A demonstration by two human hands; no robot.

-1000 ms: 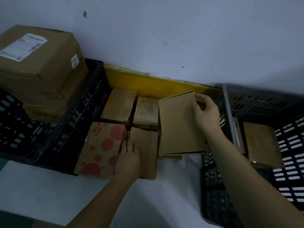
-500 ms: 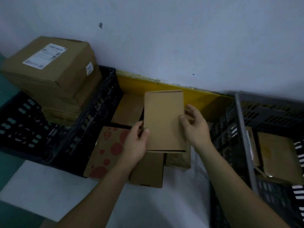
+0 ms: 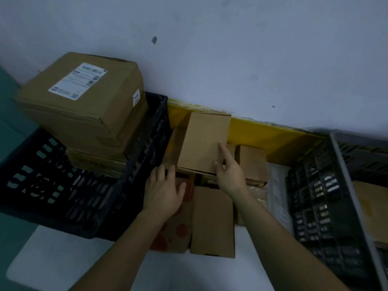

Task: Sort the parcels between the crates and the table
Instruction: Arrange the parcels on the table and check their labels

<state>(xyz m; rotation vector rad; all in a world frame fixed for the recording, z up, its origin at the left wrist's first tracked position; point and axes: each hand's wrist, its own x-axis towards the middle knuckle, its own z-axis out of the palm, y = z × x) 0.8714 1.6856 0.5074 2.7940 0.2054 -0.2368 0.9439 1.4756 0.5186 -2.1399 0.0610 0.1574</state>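
Parcel (image 3: 204, 141) held at its near edge by right hand (image 3: 230, 175).

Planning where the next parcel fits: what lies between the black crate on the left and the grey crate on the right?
In the head view, between the black crate and grey crate: plain brown parcels, a red-spotted box, both hands, and the flat parcel.

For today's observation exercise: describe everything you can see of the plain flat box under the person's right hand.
The plain flat box is unmarked brown cardboard, rectangular and thin, lying tilted atop other parcels between the crates, its far end near the yellow strip. The right hand holds its near right corner, thumb at the edge, fingers on top. The left hand is open beside it, not touching.
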